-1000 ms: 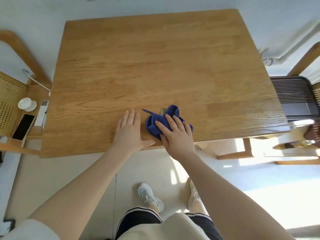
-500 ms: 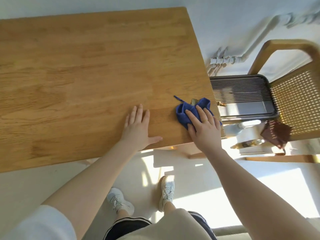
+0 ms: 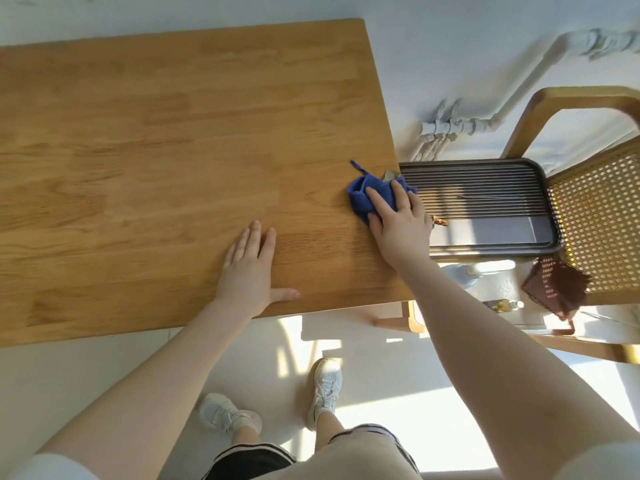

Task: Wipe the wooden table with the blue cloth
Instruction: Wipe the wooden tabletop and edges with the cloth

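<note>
Nearest the table's front edge, the left hand (image 3: 251, 271) lies flat on the wood, fingers together and thumb spread, holding nothing; it appears to serve as a brace. The table (image 3: 156, 150) is a bare wooden slab with visible grain.

Farther along the table, at its right edge, the right hand (image 3: 398, 220) presses palm-down on the blue cloth (image 3: 363, 195). The fingers lie spread over the cloth rather than curled around it, so the grip is a flat press, not a pinch. The cloth is bunched into a small wad on the tabletop, touching the right edge, with a thin tail or loop sticking out on the far side.

Handling judgement: the cloth is soft, light and limp. It will crumple and slide easily on smooth wood. Hold it by pressing on the middle of the wad, keeping loose folds under the palm.

Beyond the table's right edge sit a dark ribbed tray (image 3: 485, 202) and a cane-backed chair (image 3: 595, 220).

No brand, label or legible writing is visible.
</note>
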Tool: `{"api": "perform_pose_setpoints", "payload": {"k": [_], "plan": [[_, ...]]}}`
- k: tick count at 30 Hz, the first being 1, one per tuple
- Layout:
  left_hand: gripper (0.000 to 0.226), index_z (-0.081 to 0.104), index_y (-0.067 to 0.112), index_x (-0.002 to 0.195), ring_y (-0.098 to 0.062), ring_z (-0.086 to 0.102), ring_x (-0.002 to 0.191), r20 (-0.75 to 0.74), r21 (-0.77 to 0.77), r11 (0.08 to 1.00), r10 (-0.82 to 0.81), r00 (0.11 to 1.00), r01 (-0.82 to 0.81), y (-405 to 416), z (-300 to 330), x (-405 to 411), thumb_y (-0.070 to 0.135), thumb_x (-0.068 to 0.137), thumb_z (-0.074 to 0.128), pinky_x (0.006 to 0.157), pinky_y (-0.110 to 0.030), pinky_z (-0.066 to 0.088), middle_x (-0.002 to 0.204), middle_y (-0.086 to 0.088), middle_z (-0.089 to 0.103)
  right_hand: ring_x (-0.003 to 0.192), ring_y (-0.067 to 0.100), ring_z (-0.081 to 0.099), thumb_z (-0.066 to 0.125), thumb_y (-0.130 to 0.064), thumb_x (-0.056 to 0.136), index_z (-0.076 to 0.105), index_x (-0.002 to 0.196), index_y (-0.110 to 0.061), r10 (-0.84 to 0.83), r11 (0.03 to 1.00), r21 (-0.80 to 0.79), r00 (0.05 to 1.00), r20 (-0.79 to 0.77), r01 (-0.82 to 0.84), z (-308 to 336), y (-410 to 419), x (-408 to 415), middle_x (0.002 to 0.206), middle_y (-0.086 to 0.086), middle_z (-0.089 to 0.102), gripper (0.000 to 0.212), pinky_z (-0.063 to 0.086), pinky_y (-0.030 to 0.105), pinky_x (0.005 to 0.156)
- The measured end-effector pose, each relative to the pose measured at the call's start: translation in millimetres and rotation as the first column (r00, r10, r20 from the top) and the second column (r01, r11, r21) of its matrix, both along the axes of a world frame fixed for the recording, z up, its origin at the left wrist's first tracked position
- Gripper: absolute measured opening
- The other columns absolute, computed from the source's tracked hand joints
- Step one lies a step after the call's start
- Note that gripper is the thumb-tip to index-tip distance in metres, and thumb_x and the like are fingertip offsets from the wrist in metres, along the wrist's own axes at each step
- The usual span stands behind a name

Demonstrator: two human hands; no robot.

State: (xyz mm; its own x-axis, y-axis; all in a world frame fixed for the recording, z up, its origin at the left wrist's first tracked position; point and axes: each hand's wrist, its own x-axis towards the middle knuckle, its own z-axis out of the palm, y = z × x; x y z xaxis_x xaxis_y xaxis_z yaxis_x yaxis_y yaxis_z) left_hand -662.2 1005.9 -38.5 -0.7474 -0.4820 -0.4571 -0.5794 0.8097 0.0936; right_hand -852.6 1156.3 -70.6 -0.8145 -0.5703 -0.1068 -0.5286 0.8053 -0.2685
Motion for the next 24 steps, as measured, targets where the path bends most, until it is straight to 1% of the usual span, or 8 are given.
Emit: {"api": "perform_pose_setpoints", "payload": {"k": [3, 8, 13, 16, 17, 19, 21, 24], "plan": [[0.121, -0.007, 0.019, 0.149, -0.022, -0.011, 0.145, -0.018, 0.020, 1.000, 0.025, 1.000, -0.024, -0.5, 1.7, -0.7, 0.072, 0.064, 0.061, 0.116, -0.036, -0.004, 0.156, -0.008, -0.019, 0.139, 0.035, 0.018, 0.036, -0.041, 0.097, 0.034, 0.140, -0.037, 0.031, 0.999, 0.022, 0.999, -0.017, -0.031, 0.7, -1.3, 5.1, 0.153, 0.007, 0.025, 0.044, 0.020, 0.049, 0.106], [0.120, -0.004, 0.018, 0.150, -0.023, -0.009, 0.145, -0.029, 0.034, 0.999, 0.038, 0.999, -0.037, 0.3, 5.7, -2.5, 0.068, 0.065, 0.065, 0.117, -0.036, -0.001, 0.156, -0.008, -0.017, 0.127, 0.037, 0.043, 0.032, -0.041, 0.091, 0.048, 0.131, -0.033, 0.173, 0.985, 0.040, 0.976, -0.131, -0.169, 0.8, 39.4, 56.5, 0.140, 0.010, 0.048, 0.044, 0.037, 0.048, 0.096], [0.118, -0.003, 0.018, 0.150, -0.023, -0.007, 0.146, -0.035, 0.064, 0.997, 0.050, 0.998, -0.047, 0.6, 8.4, -2.3, 0.064, 0.067, 0.067, 0.117, -0.036, 0.002, 0.157, -0.007, -0.016, 0.119, 0.035, 0.053, 0.043, -0.036, 0.087, 0.053, 0.123, -0.033, 0.222, 0.974, 0.058, 0.970, -0.095, -0.217, 2.6, 32.8, 112.7, 0.132, 0.009, 0.056, 0.038, 0.044, 0.046, 0.088], [0.102, 0.001, 0.018, 0.150, -0.021, -0.006, 0.146, -0.071, 0.169, 0.985, 0.041, 0.997, -0.029, -11.2, 15.0, 4.7, 0.055, 0.078, 0.063, 0.117, -0.036, 0.004, 0.158, -0.005, -0.011, 0.118, 0.037, 0.051, 0.064, -0.022, 0.080, 0.054, 0.122, -0.030, 0.292, 0.955, 0.077, 0.955, -0.059, -0.287, 8.4, -1.4, 129.3, 0.134, 0.012, 0.054, 0.044, 0.044, 0.048, 0.084], [0.096, 0.003, 0.018, 0.151, -0.020, -0.006, 0.146, -0.092, 0.201, 0.979, 0.047, 0.995, -0.028, -17.6, 19.4, 10.0, 0.052, 0.082, 0.061, 0.117, -0.036, 0.005, 0.159, -0.003, -0.008, 0.120, 0.037, 0.047, 0.064, -0.018, 0.083, 0.052, 0.124, -0.028, 0.291, 0.955, 0.067, 0.956, -0.038, -0.288, 13.7, -14.1, 131.4, 0.136, 0.012, 0.050, 0.044, 0.042, 0.047, 0.085], [0.086, 0.007, 0.017, 0.151, -0.018, -0.005, 0.146, -0.152, 0.216, 0.976, 0.061, 0.987, -0.027, -33.2, 29.1, 27.7, 0.046, 0.087, 0.057, 0.117, -0.035, 0.006, 0.159, 0.000, -0.002, 0.120, 0.035, 0.043, 0.049, -0.016, 0.092, 0.048, 0.129, -0.026, 0.227, 0.974, -0.004, 0.973, 0.038, -0.227, 24.5, -39.0, 133.5, 0.138, 0.009, 0.047, 0.038, 0.039, 0.043, 0.087], [0.079, 0.010, 0.018, 0.150, -0.016, -0.005, 0.146, -0.198, 0.199, 0.979, 0.075, 0.977, -0.035, -52.8, 37.8, 54.7, 0.041, 0.089, 0.055, 0.117, -0.036, 0.008, 0.159, 0.002, -0.001, 0.109, 0.035, 0.046, 0.038, -0.016, 0.097, 0.047, 0.131, -0.023, 0.152, 0.978, -0.159, 0.984, 0.096, -0.135, 38.3, -62.9, 141.3, 0.132, 0.007, 0.052, 0.036, 0.041, 0.041, 0.084], [0.074, 0.012, 0.020, 0.150, -0.017, -0.007, 0.145, -0.171, 0.176, 0.977, 0.149, 0.974, -0.118, -93.3, 47.6, 111.3, 0.040, 0.091, 0.053, 0.118, -0.042, 0.010, 0.159, 0.003, -0.002, 0.097, 0.034, 0.050, 0.036, -0.015, 0.097, 0.050, 0.129, -0.018, 0.202, 0.919, -0.361, 0.975, 0.096, -0.155, 55.1, -105.5, 175.6, 0.121, 0.009, 0.057, 0.035, 0.043, 0.040, 0.078]]}}
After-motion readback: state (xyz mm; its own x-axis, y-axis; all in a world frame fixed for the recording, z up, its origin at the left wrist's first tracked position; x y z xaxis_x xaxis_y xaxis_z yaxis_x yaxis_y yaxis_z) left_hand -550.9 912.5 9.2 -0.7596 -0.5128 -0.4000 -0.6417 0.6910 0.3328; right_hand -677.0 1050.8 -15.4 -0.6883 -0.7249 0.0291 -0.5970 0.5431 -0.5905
